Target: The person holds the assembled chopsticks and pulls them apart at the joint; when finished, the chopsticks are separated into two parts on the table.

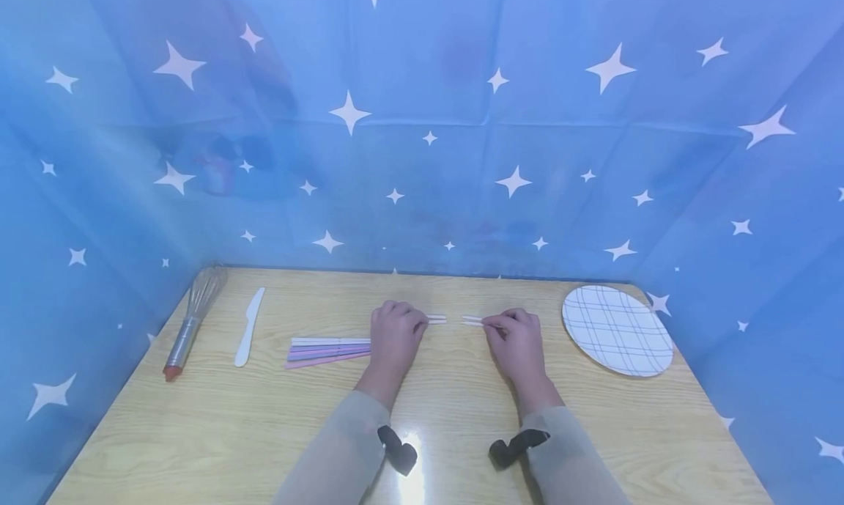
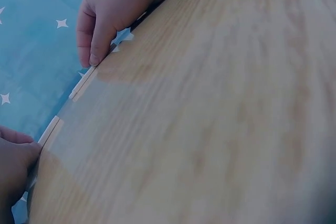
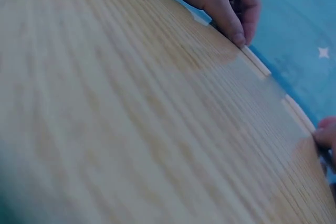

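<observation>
1. Sleeves (image 1: 332, 450) lie nearest.
2. Left hand (image 1: 397, 336) and right hand (image 1: 517, 342) pinch pale sticks (image 1: 437, 319), seemingly against the desk (image 1: 455, 388), ends facing across a gap.
3. Coloured sticks (image 1: 326, 351) lie partly hidden by the left hand.

Left to right on table (image 1: 217, 432): whisk (image 1: 188, 335), knife (image 1: 249, 329), sticks (image 1: 328, 352), plate (image 1: 618, 332); curtain (image 1: 455, 171) behind.

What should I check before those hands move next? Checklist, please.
1. Left hand grips the left sticks: ok, fingertips pinch them.
2. Right hand grips the right sticks: ok, pinched too.
3. Facing stick ends touch: not ok, a gap shows.
4. Stick bundle clear of left hand: cannot tell, the hand blocks the view.
5. Plate clear of right hand: ok, apart.
6. Whisk and knife clear: ok, both farther left.
</observation>
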`<state>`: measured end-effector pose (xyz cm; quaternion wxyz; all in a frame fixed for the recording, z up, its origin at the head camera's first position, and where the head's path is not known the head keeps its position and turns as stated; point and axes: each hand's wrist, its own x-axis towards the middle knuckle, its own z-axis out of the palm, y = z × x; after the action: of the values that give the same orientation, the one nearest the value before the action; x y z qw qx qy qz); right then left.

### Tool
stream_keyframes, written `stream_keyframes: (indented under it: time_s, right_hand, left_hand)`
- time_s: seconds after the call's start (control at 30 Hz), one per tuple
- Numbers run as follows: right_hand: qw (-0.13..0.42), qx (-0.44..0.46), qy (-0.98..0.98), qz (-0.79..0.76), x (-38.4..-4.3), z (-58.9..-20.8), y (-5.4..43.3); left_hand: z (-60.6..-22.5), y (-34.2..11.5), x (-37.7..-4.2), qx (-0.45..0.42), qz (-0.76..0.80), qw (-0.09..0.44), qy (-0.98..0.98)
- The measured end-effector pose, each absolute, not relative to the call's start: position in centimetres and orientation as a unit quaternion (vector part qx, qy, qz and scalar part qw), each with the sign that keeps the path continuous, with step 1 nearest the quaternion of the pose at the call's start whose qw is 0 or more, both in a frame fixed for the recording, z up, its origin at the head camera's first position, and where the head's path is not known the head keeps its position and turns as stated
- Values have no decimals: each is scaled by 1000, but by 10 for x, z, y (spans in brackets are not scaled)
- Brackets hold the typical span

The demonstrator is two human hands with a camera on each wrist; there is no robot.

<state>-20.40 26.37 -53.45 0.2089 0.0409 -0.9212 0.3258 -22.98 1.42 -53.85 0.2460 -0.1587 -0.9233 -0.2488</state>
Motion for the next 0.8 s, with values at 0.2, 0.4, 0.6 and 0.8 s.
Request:
stream_keyframes:
  time_s: [0.2,0.4,0.6,0.8]
  right_hand:
    - [208,13,-919,335,-206,-537,265]
    - [202,7,-920,337,-206,-537,265]
    - [197,5,-914,355,-202,-538,264]
    - [197,3,-908,370,-201,-536,264]
  left_hand:
    - [-541,15,-231,-164,-249,252,-921]
    - [-543,14,-233,-175,-257,283,-907]
    - [-540,12,-228,-213,-286,293,-887]
    - [-535,11,-219,-225,-310,290,-877]
